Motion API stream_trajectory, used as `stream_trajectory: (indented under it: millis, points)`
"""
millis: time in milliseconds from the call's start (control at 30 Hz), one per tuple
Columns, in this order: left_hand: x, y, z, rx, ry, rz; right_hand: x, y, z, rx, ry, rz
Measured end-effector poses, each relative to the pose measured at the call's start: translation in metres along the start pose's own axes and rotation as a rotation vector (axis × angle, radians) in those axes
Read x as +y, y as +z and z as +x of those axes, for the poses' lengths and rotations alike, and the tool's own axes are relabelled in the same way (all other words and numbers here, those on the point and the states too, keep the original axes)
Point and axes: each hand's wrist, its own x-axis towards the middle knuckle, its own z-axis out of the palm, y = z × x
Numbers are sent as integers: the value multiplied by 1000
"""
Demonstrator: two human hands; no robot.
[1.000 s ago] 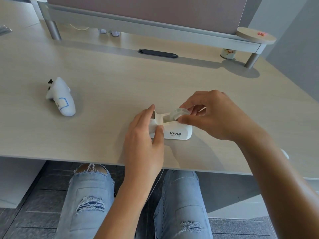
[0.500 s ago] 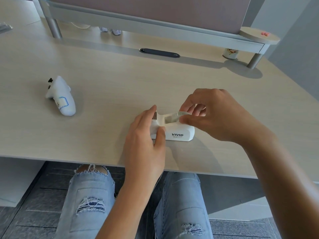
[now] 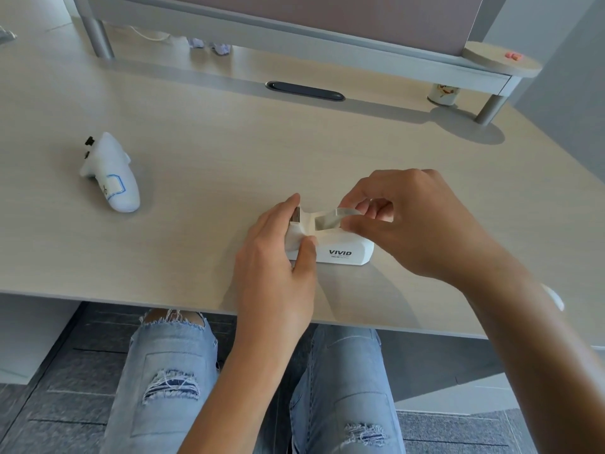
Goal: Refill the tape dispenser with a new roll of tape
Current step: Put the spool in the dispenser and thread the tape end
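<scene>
A white tape dispenser point(image 3: 343, 249) marked VIVID stands near the desk's front edge. My left hand point(image 3: 275, 253) grips its cutter end, thumb on the near side and fingers over the top. A clear roll of tape point(image 3: 330, 216) sits partly down in the dispenser's well. My right hand point(image 3: 409, 224) pinches the roll's right side from above with thumb and fingers. The far part of the roll is hidden behind my fingers.
A white handheld controller point(image 3: 111, 173) lies at the left of the wooden desk point(image 3: 212, 132). A raised shelf point(image 3: 294, 37) spans the back, with a small patterned cup point(image 3: 443, 93) under its right end and a dark cable grommet point(image 3: 304, 91) in front.
My right hand has pushed the roll lower into the dispenser's well and shifted its fingers over the roll. The left hand keeps its hold on the cutter end.
</scene>
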Motion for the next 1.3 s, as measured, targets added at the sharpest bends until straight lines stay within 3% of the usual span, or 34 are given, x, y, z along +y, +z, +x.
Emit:
stream_trajectory:
  millis: [200, 567, 700, 833, 1000, 1300]
  points:
    - [2, 0, -1, 3, -2, -3, -4, -2, 3, -40, 22, -27]
    - [5, 1, -2, 15, 17, 21, 9, 13, -12, 157, 169, 293]
    - [13, -1, -3, 116, 123, 116, 17, 15, -20, 160, 193, 455]
    - [30, 1, 2, 143, 191, 193, 14, 17, -19, 162, 169, 454]
    - [43, 3, 9, 82, 135, 255, 13, 15, -14, 167, 142, 422]
    - [46, 5, 17, 45, 81, 166, 18, 14, -13, 178, 219, 469]
